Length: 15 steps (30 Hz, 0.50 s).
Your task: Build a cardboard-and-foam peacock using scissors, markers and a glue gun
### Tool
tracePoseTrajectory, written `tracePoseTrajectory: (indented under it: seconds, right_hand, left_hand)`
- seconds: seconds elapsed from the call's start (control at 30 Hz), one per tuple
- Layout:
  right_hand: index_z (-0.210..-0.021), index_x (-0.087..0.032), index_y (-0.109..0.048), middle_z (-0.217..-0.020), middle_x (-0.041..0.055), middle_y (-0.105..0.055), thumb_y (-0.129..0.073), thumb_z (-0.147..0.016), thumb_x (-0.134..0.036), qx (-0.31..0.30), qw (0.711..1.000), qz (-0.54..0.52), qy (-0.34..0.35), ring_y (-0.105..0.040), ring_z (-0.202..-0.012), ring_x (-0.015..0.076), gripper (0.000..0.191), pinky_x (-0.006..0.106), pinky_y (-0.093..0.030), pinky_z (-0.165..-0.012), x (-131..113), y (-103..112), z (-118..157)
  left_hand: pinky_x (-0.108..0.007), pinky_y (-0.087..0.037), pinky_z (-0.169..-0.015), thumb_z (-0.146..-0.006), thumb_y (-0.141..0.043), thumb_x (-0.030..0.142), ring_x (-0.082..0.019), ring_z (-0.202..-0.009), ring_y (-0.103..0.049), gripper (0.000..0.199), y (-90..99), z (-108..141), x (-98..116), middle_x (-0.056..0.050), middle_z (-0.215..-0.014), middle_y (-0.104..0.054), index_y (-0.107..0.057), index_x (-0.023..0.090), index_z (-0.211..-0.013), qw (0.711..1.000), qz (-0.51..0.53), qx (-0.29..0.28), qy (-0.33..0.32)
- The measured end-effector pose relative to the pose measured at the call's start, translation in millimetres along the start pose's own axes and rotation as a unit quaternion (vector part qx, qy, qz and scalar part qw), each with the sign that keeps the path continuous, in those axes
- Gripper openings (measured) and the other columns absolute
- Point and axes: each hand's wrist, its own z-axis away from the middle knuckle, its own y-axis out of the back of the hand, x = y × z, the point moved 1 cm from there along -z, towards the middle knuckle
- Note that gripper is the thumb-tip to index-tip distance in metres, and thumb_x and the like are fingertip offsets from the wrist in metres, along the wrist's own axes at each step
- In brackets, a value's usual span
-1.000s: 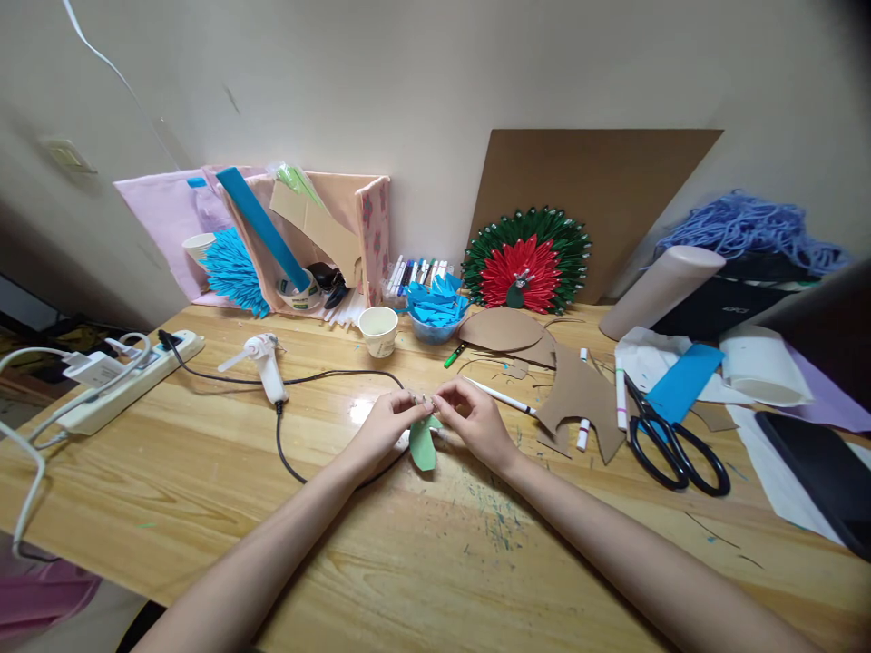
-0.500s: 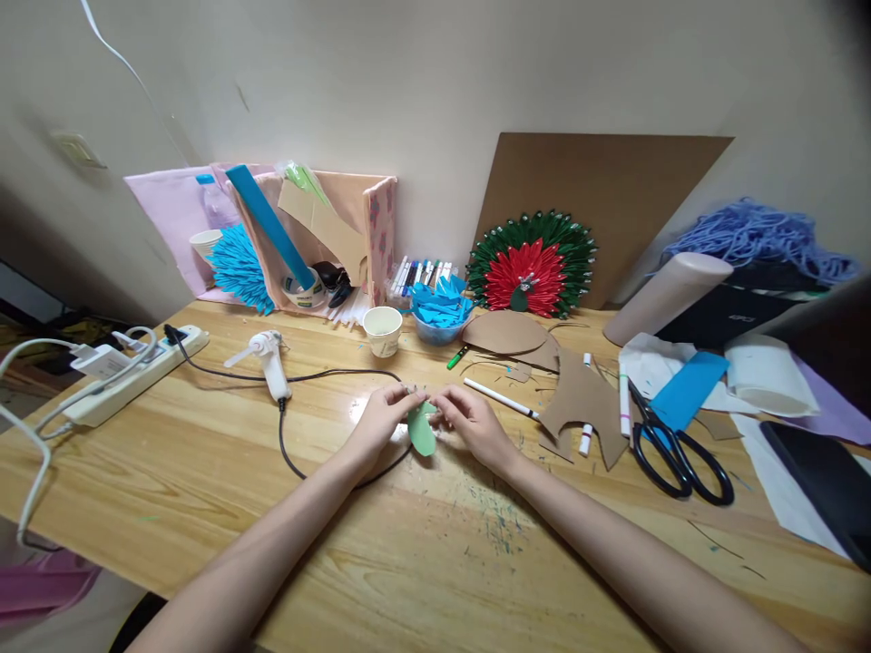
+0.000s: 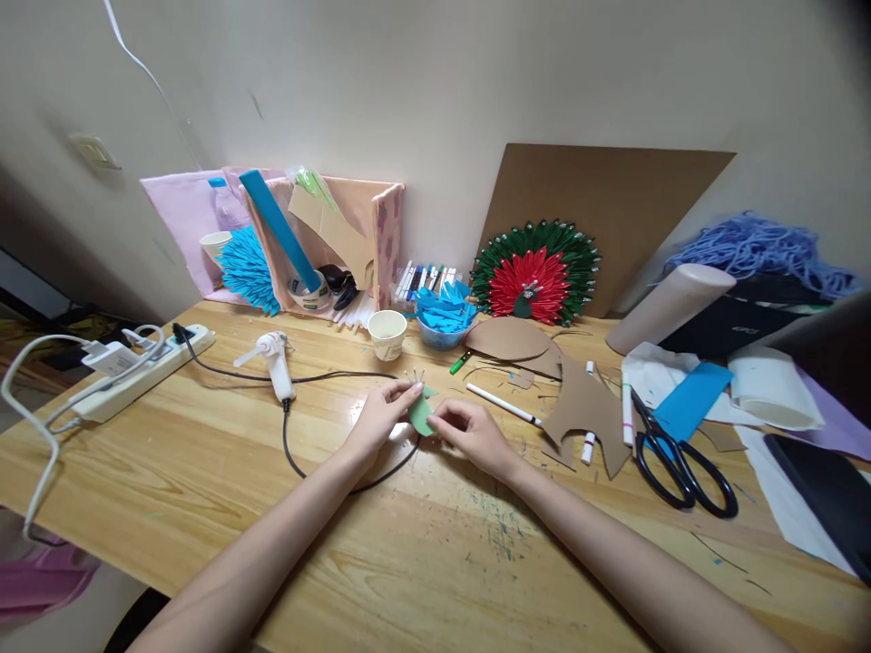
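Now, green piece (image 3: 420,415): near the middle of the view, between the fingertips of both hands; leaf-like, slanting down to the right.
Left hand (image 3: 381,419): thumb and fingers closed on the upper left edge, no gap showing; best used as a steady anchor, firm enough against twisting, soft enough against creasing.
Right hand (image 3: 471,437): thumb and index drawn nearly together at the lower right edge, with a small loop of room behind the tips; pinch or mere press, cannot tell at this size. Best worked lightly along the edge, without pulling against the left grip.
Thin prongs (image 3: 416,375): fine and pale, pointing up just above the left fingertips; probably easy to bend, so better left unpressed.
Black cord (image 3: 285,433): down from the white glue gun (image 3: 276,367) and curving close to the left hand; worth lifting over rather than dragging across.
Paper cup (image 3: 387,345): beyond the left hand, rim up; a limit on forward reach.
White pen (image 3: 504,404): just beyond the right hand, aimed at the brown cardboard cutout (image 3: 585,419); an edge to stop short of.
Scissors (image 3: 673,453): farther right, past the cutout.
Tabletop (image 3: 381,580): widest room toward the body, good for turning the piece.
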Motion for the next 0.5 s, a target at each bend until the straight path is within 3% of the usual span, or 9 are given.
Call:
tracePoseTrajectory:
  seconds: [0.17, 0.5]
  right_hand:
    - [-0.067, -0.017, -0.057, -0.058, -0.0007, -0.056, -0.056, -0.081, -0.044, 0.051, 0.996, -0.063, -0.047, -0.05, -0.051, 0.0114, 0.03, 0.023, -0.04, -0.049, 6.7, 1.6, -3.0]
    - [-0.063, -0.016, -0.058, -0.052, -0.0029, -0.051, -0.058, -0.079, -0.045, 0.004, 0.996, -0.074, -0.043, -0.046, -0.047, 0.0098, 0.032, 0.022, -0.037, -0.048, -3.1, 1.3, -2.2]
  left_hand:
    - [-0.025, -0.046, -0.07, -0.069, -0.067, 0.048, -0.013, -0.068, -0.058, 0.035, 0.5, 0.0, -4.0, -0.004, -0.073, -0.063, -0.063, 0.013, -0.074, 0.999, -0.001, -0.035, 0.007]
    - [-0.022, -0.045, -0.062, -0.067, -0.069, 0.044, -0.011, -0.061, -0.055, 0.033, 2.2, -0.7, -2.9, -0.003, -0.07, -0.061, -0.065, 0.013, -0.076, 1.0, 0.003, -0.02, -0.01]
